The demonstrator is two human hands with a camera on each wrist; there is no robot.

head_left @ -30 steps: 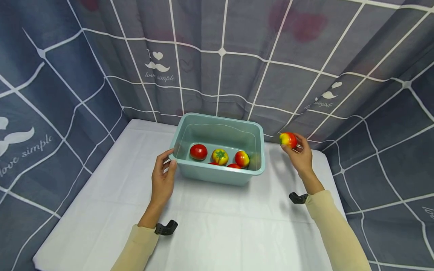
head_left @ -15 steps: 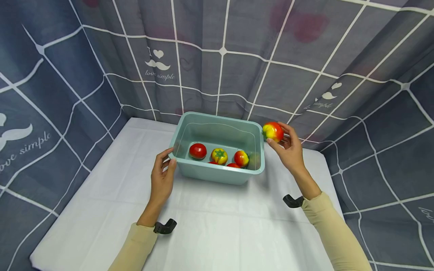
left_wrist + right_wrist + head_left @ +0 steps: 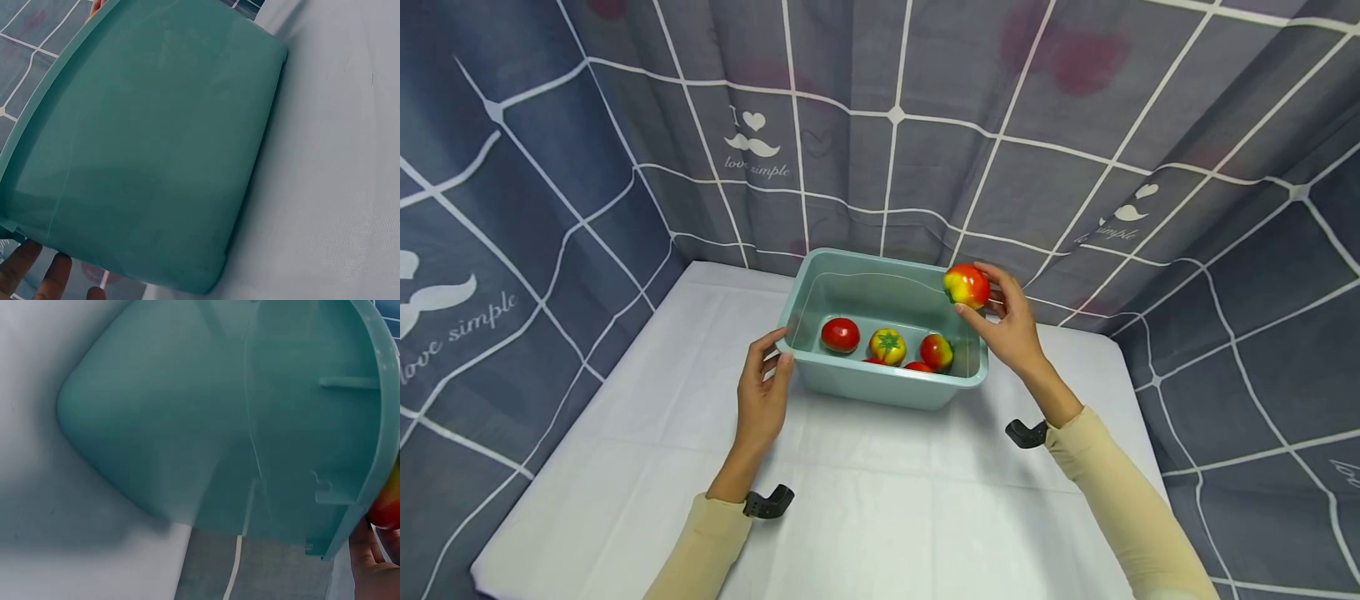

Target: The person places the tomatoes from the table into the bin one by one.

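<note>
My right hand [image 3: 1009, 327] holds a round red-and-yellow fruit [image 3: 967, 286] between thumb and fingers, over the back right part of a teal plastic bin [image 3: 880, 392]. In the right wrist view the fruit [image 3: 387, 503] shows partly behind the bin's rim. My left hand [image 3: 763, 392] grips the bin's front left corner, thumb and index finger at the rim; several of its fingers [image 3: 55, 275] show in the left wrist view. Inside the bin lie a red tomato [image 3: 840, 335], a yellow fruit with a green star-shaped top [image 3: 887, 346], a red-and-yellow fruit [image 3: 936, 352] and red pieces partly hidden by the front wall.
The bin stands on a white cloth-covered table [image 3: 880, 500], near its back edge. Grey-blue curtains [image 3: 850, 150] with white grid lines rise behind and on both sides. Each wrist wears a black camera band [image 3: 767, 502].
My right hand has carried the fruit leftward, from beside the bin's right end to over the bin. My left hand and the bin have stayed in place.
</note>
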